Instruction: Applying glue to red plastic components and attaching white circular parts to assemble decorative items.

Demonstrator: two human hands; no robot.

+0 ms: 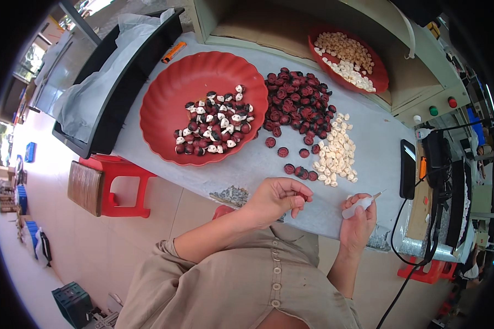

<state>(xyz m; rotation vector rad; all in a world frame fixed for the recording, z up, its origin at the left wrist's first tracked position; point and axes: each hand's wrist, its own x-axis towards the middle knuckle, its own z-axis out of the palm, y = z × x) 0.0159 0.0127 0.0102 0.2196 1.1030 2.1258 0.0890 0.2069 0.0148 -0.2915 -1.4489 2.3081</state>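
My left hand (277,202) is closed near the table's front edge, with a small dark red piece pinched between thumb and fingertips, mostly hidden by them. In my right hand (358,222) is a small white squeeze bottle (353,210) with a thin needle tip pointing up and to the right. Beyond my hands lies a heap of dark red and black round pieces (296,101), several of them loose at its near side. Next to it spreads a pile of cream-coloured pieces (335,156). A scalloped red tray (170,88) at the left holds many red-black pieces joined with white ones.
Inside an open-fronted cabinet (247,33) at the back stands a second red tray (386,82) of cream and white pieces. A black bin (115,88) lined with plastic film is at the left. A phone (408,167) and black cables (434,219) lie at the right.
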